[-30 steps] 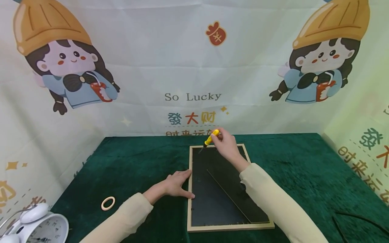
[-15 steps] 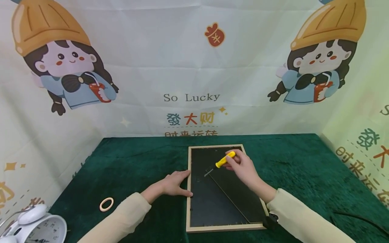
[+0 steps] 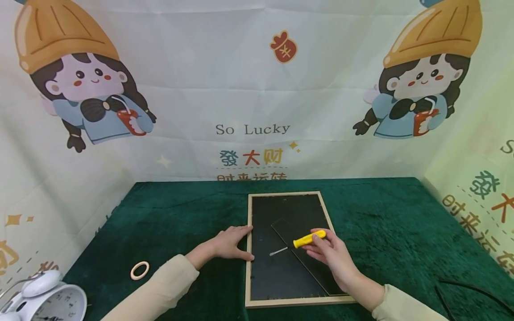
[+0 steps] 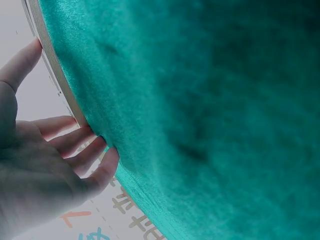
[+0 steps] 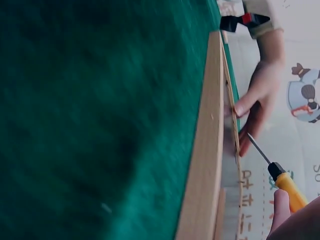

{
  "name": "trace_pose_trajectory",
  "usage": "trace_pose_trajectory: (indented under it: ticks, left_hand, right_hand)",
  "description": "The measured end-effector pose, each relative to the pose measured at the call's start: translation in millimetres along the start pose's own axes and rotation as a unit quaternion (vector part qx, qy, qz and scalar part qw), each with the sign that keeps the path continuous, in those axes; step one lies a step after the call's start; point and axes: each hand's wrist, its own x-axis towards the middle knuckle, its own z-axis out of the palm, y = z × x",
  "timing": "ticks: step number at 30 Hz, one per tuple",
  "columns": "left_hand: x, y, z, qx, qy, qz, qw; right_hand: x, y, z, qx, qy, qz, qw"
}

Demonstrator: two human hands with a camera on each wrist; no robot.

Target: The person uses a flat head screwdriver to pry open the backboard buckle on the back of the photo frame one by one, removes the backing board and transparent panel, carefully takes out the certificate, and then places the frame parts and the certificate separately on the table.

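A wooden picture frame (image 3: 247, 285) with a black backing board (image 3: 267, 278) lies flat on the green cloth, its back facing up. A folded stand flap (image 3: 317, 267) sits diagonally on the board. My left hand (image 3: 228, 243) rests against the frame's left side, thumb and fingers spread and fairly straight along the edge. Over the right half of the board, my right hand (image 3: 337, 258) holds a screwdriver (image 3: 308, 239) by its yellow handle. Its metal shaft points left above the board, and in the right wrist view the screwdriver (image 5: 294, 194) tip appears clear of the wood.
A small wooden ring (image 3: 139, 270) lies left of my left forearm. A white twin-bell alarm clock (image 3: 66, 305) stands at the lower left corner. Black cable (image 3: 478, 287) lies at the lower right. A printed curtain (image 3: 180, 102) closes off the back and sides.
My right hand has brought the screwdriver from the frame's far edge toward me and to the right, over the board's middle. My left hand stays on the frame's left side.
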Motion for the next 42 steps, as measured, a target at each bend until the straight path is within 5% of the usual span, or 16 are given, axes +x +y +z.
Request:
trace_pose_trajectory:
  ticks: [6,19,31,42]
  left_hand:
    - [0.1,-0.4,0.9,-0.002,0.001,-0.004,1.0]
    - [1.4,-0.5,-1.3,0.009,-0.003,-0.007,0.9999]
    - [-0.1,-14.2,-5.6,-0.027,-0.047,0.049,0.9973]
    - [2.1,-14.3,-7.7,0.027,-0.048,0.058,0.9969]
  right_hand:
    - [-11.7,8,4,0.024,0.004,0.018,0.9995]
    - [-33.2,23,17,0.07,-0.056,0.06,0.9942]
    - [-32.1,27,20,0.062,-0.067,0.055,0.9943]
    - [-31.3,27,19,0.049,-0.081,0.055,0.994]
